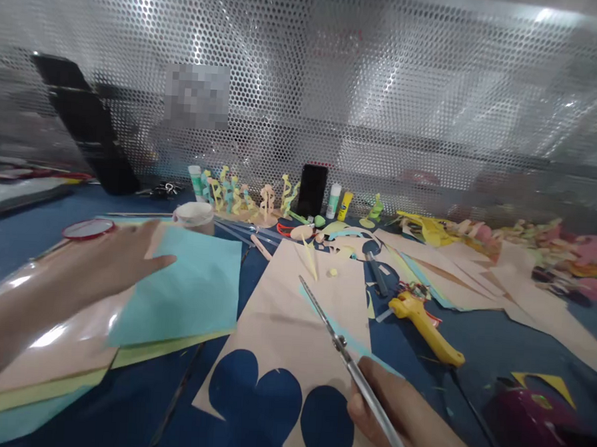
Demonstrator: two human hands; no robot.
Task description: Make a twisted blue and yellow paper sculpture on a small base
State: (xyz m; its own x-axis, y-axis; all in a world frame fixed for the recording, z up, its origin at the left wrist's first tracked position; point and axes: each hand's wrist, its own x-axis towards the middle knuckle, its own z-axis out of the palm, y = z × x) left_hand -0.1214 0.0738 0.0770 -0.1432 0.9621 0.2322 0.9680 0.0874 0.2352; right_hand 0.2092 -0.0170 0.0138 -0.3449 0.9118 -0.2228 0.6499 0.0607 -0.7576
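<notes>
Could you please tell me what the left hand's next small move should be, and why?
I would probably pinch the edge of the light-blue sheet: the left hand is stretched over its left side, thumb spread, with no clear grip on it, while the right hand holds the scissors, their blades apparently shut.

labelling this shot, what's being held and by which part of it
The right hand holds the scissors by the handle side, behind the pivot. The left hand is at the blue sheet; whether it grips anything cannot be told.
</notes>
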